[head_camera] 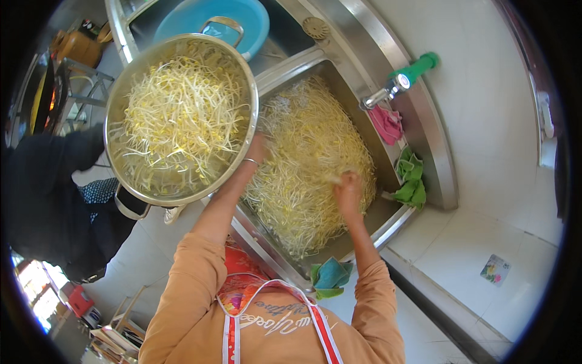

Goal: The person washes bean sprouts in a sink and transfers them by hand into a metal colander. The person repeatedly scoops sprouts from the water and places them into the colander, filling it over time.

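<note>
A big heap of bean sprouts (pixel 313 168) fills much of the stainless steel sink basin (pixel 386 182). My right hand (pixel 349 191) is over the right side of the heap, fingers curled around a few sprouts. My left hand (pixel 260 148) is at the heap's left edge, blurred and partly hidden by the pot's rim; whether it holds anything I cannot tell. A wide two-handled steel pot (pixel 154 198), holding more bean sprouts (pixel 182 113), stands left of the basin, above my left forearm in view.
A blue plastic basin (pixel 259 27) sits in the neighbouring sink. A faucet (pixel 386 91) with a green fitting juts from the wall. Pink cloth (pixel 386 125) and green cloths (pixel 410 179) lie on the sink edge. A person in dark clothes (pixel 50 195) is at the left, near a lit stove.
</note>
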A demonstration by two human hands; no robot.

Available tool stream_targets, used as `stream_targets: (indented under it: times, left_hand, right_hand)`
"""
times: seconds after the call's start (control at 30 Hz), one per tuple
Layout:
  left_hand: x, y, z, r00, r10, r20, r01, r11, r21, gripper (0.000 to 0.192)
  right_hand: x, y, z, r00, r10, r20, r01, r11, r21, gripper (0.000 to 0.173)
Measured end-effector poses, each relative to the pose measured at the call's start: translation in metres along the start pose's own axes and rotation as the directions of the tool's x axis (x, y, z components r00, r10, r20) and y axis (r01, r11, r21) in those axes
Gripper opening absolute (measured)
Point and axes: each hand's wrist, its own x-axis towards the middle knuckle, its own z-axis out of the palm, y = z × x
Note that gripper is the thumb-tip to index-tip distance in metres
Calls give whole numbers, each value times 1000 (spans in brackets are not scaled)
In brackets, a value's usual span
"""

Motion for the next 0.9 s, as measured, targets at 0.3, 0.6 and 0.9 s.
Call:
stream_targets:
  times: [0.3,0.6,0.9]
  left_hand:
    - [36,34,2,941,232,-248,-202,970,138,70]
    - [13,7,14,982,-82,170,4,911,412,47]
    - [-39,17,33,954,149,259,-165,986,40,25]
  right_hand:
    - [96,-109,23,995,-102,13,101,993,60,50]
    - [-24,-15,13,992,29,-123,-46,990,-135,34]
    - [-68,-54,10,938,-61,341,-134,845,518,19]
